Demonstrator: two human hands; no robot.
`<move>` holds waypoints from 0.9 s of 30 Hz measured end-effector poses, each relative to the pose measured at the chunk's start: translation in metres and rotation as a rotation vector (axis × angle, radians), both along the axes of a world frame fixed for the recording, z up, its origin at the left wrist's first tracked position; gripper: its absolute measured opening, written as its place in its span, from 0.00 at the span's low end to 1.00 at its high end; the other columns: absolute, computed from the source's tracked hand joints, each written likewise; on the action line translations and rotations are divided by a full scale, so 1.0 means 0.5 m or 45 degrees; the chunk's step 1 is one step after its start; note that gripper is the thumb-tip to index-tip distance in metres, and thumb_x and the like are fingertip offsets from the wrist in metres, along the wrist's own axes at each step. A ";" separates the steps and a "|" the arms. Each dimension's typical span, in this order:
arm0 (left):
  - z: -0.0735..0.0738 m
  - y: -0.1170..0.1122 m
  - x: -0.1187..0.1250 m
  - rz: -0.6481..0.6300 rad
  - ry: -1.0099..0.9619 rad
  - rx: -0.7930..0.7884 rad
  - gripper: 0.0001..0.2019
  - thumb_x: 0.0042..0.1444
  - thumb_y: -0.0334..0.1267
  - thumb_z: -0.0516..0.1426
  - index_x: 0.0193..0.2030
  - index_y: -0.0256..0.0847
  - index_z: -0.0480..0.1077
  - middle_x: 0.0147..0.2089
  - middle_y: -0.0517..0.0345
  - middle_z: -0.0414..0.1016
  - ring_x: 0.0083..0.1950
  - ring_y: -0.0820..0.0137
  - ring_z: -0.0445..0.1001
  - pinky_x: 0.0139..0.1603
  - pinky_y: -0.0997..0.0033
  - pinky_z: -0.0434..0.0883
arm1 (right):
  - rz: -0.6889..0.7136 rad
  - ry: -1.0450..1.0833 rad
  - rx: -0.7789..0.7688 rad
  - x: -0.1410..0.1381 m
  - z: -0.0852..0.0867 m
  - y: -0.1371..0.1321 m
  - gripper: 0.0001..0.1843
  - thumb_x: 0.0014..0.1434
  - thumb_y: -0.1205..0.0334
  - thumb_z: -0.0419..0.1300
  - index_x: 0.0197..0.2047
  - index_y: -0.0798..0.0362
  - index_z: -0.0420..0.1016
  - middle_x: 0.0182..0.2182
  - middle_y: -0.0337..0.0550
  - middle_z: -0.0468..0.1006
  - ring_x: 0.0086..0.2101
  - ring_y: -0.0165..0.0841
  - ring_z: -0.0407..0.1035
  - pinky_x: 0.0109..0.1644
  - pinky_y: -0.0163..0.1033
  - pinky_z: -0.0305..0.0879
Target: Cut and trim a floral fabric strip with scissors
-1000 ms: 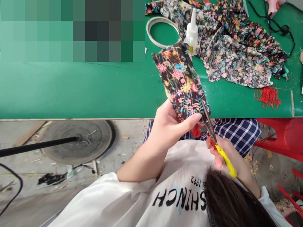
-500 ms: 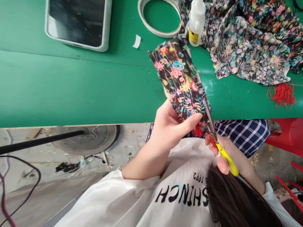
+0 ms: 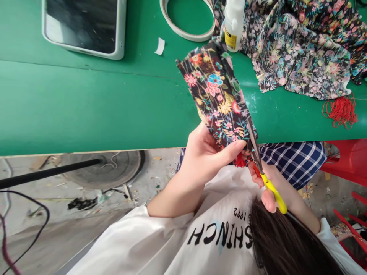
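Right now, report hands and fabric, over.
Left hand shut on floral fabric piece. Right hand shut on scissors, blades at the piece's right edge. Glue bottle and tape ring lie beyond, apart.

scissors (image 3: 271, 189) right of fabric strip (image 3: 218, 95) | phone (image 3: 83, 25) left of tape ring (image 3: 186, 36)

The dark floral fabric strip (image 3: 218, 95) you hold slants up over the green worktop (image 3: 86, 107), with a red tassel (image 3: 240, 160) at its lower end. Your yellow-handled scissors (image 3: 259, 164) have their blades along its lower right edge.
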State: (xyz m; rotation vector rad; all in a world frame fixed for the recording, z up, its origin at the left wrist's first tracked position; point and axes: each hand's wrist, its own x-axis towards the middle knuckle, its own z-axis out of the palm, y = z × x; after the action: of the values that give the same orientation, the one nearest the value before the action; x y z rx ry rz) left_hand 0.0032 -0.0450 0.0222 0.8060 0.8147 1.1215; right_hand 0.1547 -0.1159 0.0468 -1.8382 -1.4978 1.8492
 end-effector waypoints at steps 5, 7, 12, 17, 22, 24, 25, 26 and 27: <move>-0.008 0.004 -0.002 -0.021 0.006 0.042 0.13 0.49 0.39 0.67 0.36 0.40 0.69 0.28 0.65 0.75 0.26 0.77 0.72 0.26 0.78 0.72 | 0.010 -0.006 -0.003 -0.004 0.007 0.004 0.14 0.46 0.56 0.55 0.29 0.47 0.50 0.21 0.31 0.55 0.22 0.28 0.51 0.27 0.36 0.47; -0.011 0.005 -0.003 -0.017 0.002 0.051 0.13 0.48 0.38 0.67 0.36 0.40 0.69 0.29 0.65 0.75 0.27 0.77 0.71 0.27 0.79 0.72 | -0.001 -0.007 0.002 -0.005 0.004 0.002 0.15 0.47 0.54 0.57 0.29 0.47 0.50 0.20 0.30 0.55 0.21 0.28 0.51 0.26 0.36 0.47; -0.007 0.001 -0.002 -0.003 -0.052 0.012 0.12 0.48 0.35 0.67 0.37 0.40 0.71 0.30 0.67 0.75 0.28 0.79 0.72 0.28 0.82 0.73 | -0.060 -0.015 -0.022 -0.008 -0.001 -0.006 0.13 0.54 0.54 0.52 0.28 0.47 0.50 0.19 0.30 0.54 0.20 0.27 0.50 0.25 0.35 0.45; -0.004 0.000 0.002 -0.017 -0.153 -0.007 0.11 0.48 0.32 0.67 0.39 0.42 0.74 0.33 0.70 0.78 0.31 0.83 0.74 0.34 0.87 0.73 | -0.049 -0.066 -0.012 -0.008 0.000 -0.007 0.17 0.49 0.52 0.57 0.29 0.48 0.50 0.19 0.29 0.54 0.20 0.26 0.49 0.25 0.35 0.44; -0.003 0.008 0.007 0.045 -0.135 -0.026 0.07 0.51 0.36 0.66 0.38 0.44 0.76 0.34 0.70 0.78 0.32 0.84 0.74 0.37 0.86 0.72 | -0.051 -0.061 0.005 -0.001 -0.010 -0.007 0.25 0.42 0.46 0.62 0.30 0.47 0.50 0.18 0.26 0.53 0.20 0.25 0.48 0.25 0.35 0.42; -0.003 0.009 0.008 0.061 -0.105 -0.051 0.07 0.51 0.36 0.66 0.37 0.42 0.76 0.34 0.69 0.78 0.34 0.83 0.73 0.39 0.83 0.71 | -0.051 -0.026 -0.019 0.001 -0.014 -0.008 0.23 0.43 0.47 0.62 0.33 0.48 0.53 0.19 0.28 0.57 0.21 0.27 0.52 0.26 0.35 0.47; -0.003 0.009 0.008 0.054 -0.095 -0.059 0.08 0.50 0.37 0.66 0.38 0.42 0.76 0.35 0.68 0.78 0.34 0.82 0.73 0.39 0.82 0.71 | -0.052 -0.007 -0.042 0.002 -0.015 -0.009 0.22 0.43 0.48 0.61 0.34 0.48 0.54 0.20 0.29 0.58 0.22 0.28 0.54 0.28 0.36 0.49; -0.005 0.009 0.009 0.045 -0.082 -0.064 0.09 0.50 0.37 0.67 0.38 0.41 0.76 0.34 0.67 0.78 0.34 0.80 0.73 0.39 0.81 0.71 | -0.051 0.011 -0.064 0.002 -0.016 -0.009 0.21 0.44 0.49 0.61 0.35 0.48 0.55 0.21 0.30 0.60 0.23 0.29 0.56 0.29 0.36 0.51; -0.007 0.009 0.009 0.040 -0.063 -0.063 0.09 0.49 0.38 0.67 0.37 0.40 0.76 0.34 0.66 0.77 0.34 0.79 0.73 0.39 0.80 0.71 | -0.052 0.022 -0.083 0.003 -0.017 -0.010 0.20 0.44 0.51 0.60 0.35 0.48 0.56 0.21 0.30 0.60 0.24 0.29 0.57 0.30 0.37 0.52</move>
State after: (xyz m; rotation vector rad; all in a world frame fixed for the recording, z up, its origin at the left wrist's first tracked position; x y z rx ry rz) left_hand 0.0075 -0.0404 0.0189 0.7236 0.8129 1.1405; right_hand 0.1562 -0.1208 0.0385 -1.8615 -1.3993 1.9122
